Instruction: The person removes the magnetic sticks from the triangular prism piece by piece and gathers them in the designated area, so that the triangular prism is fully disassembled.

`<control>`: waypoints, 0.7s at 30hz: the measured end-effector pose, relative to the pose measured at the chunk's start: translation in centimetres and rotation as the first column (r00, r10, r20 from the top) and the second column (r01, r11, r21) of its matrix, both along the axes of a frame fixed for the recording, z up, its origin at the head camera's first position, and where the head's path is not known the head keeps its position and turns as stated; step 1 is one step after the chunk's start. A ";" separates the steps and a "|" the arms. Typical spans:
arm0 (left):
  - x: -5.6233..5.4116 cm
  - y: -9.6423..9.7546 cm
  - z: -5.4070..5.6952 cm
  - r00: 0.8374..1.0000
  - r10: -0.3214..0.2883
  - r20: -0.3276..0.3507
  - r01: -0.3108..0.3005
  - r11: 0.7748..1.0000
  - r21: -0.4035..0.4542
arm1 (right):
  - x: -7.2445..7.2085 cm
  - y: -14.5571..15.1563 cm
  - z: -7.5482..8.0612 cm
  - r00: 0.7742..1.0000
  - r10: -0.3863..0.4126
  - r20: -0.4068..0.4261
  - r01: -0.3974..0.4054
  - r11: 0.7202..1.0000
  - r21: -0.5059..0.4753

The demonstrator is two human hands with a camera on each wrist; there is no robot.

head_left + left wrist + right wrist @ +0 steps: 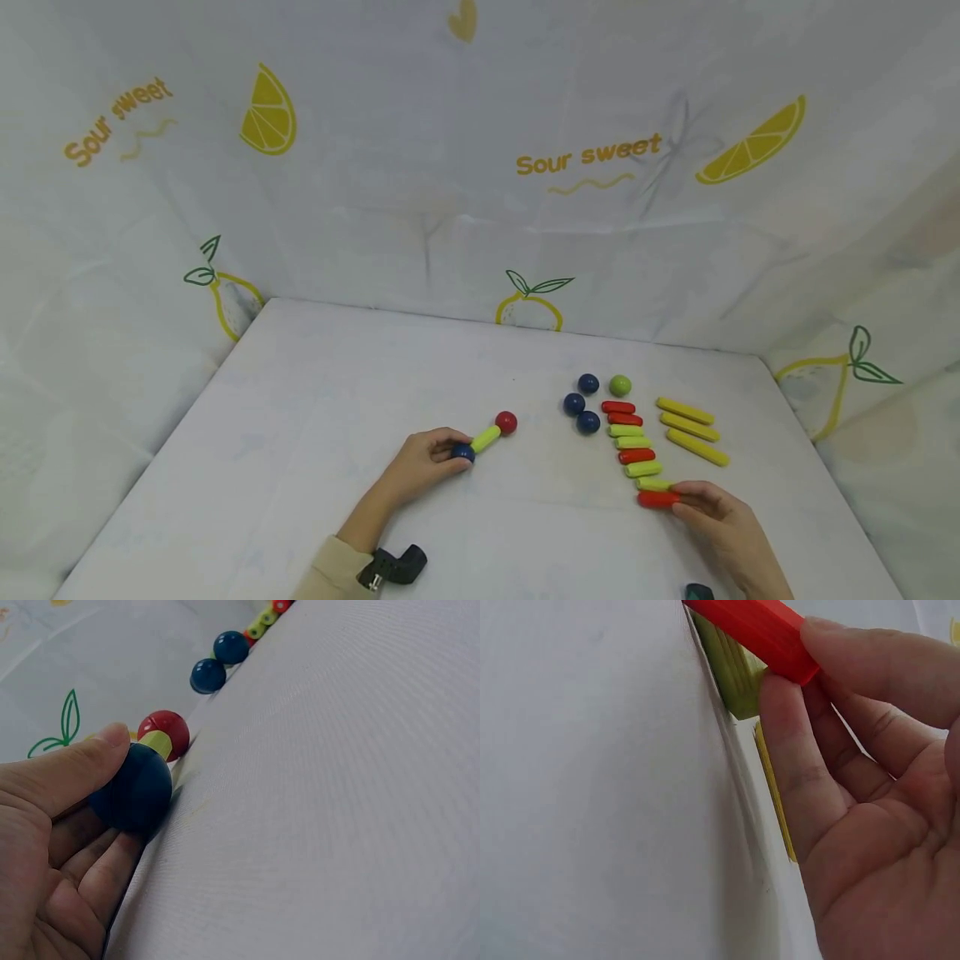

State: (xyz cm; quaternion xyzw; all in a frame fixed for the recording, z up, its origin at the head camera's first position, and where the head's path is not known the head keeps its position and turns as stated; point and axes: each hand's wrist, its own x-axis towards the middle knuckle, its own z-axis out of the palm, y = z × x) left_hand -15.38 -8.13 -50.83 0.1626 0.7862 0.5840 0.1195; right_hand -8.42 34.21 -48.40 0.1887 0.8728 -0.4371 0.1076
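Observation:
My left hand (423, 462) grips a dark blue ball (462, 452) between thumb and fingers. A short yellow-green rod (486, 438) joins that ball to a red ball (506, 422) at its far end, as the left wrist view also shows. At the right, my right hand (720, 525) pinches one end of a short red rod (657, 499), the nearest of a column of short rods. In the right wrist view the pinched red rod (757, 634) is tilted, with a yellow-green rod (735, 675) close behind it.
Short red and yellow-green rods (633, 442) lie in a column on the white table (315, 392). Three blue balls (574, 404) and a green ball (620, 385) sit beyond them. Three longer yellow rods (690, 427) lie to the right. A printed cloth (360, 208) hangs behind.

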 end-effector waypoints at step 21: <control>-0.3 -0.6 -0.5 0.990 -0.114 -0.081 0.113 0.993 -0.025 | 0.0 -2.7 2.1 0.970 -0.161 -0.182 0.183 0.977 0.113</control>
